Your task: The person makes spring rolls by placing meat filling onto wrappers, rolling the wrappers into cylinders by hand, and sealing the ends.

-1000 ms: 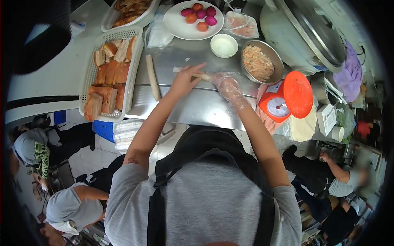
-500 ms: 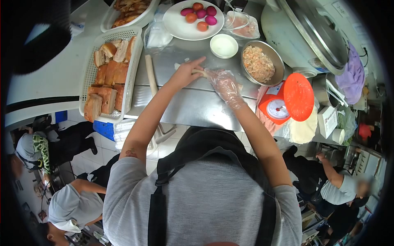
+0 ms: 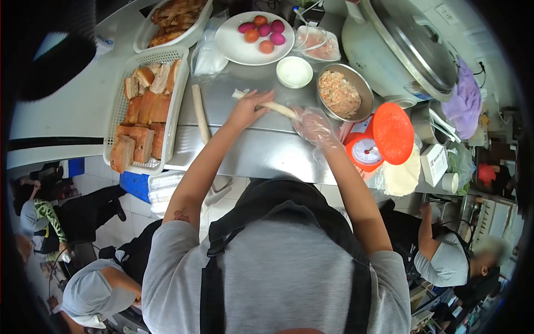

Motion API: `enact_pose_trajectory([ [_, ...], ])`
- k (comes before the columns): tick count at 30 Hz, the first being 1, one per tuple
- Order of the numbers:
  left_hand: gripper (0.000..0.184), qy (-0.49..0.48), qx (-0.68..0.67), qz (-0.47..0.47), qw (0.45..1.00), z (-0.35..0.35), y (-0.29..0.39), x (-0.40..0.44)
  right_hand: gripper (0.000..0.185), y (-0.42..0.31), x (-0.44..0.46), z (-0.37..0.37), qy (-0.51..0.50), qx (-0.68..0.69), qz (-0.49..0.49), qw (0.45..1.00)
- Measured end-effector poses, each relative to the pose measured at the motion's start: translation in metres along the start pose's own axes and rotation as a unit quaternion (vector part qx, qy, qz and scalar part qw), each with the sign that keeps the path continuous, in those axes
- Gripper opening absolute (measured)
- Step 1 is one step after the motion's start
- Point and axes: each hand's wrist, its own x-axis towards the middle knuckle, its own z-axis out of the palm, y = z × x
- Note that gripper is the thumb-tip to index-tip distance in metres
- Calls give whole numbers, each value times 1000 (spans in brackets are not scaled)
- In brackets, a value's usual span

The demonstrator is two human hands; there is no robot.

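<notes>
At the left edge of the metal table, a white basket holds browned blocks of meat, set close together. Just right of it, a pale rod lies lengthwise, its near end beside the left forearm. The left hand is bare and open, its fingers spread flat over the left part of a thin, pale roll. A small pale scrap shows just beyond this hand; whether it joins the roll cannot be told. Beyond the hands stands a white plate with pink and orange egg-shaped pieces, and nearer is a small white bowl. The roll slants across the table between the two hands, and more of it shows there than a moment ago, so the hands now seem to work it over a longer stretch. The right hand, in a clear plastic glove, lies over the roll's other end; the film hides whether its fingers close around it. Beside this hand, a metal bowl holds a chopped orange and white mix. Farther right, a red scale carries a red dish, tilted towards the camera. Beyond the table's right end, another person stands well apart.
</notes>
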Motion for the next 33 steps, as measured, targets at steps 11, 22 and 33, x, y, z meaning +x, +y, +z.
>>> enact_pose_trajectory([
  [11, 46, 9, -102, -1, 995, 15, 95, 26, 36, -71, -50, -56, 224, 269, -36, 936],
  [22, 26, 198, -249, 5, 948, -17, 163, 17, 33, -132, -71, -75, 390, 256, -123, 876],
  [33, 22, 326, -242, -28, 914, -30, 200, -1, 56, -151, -94, -55, 438, 2, -158, 885],
])
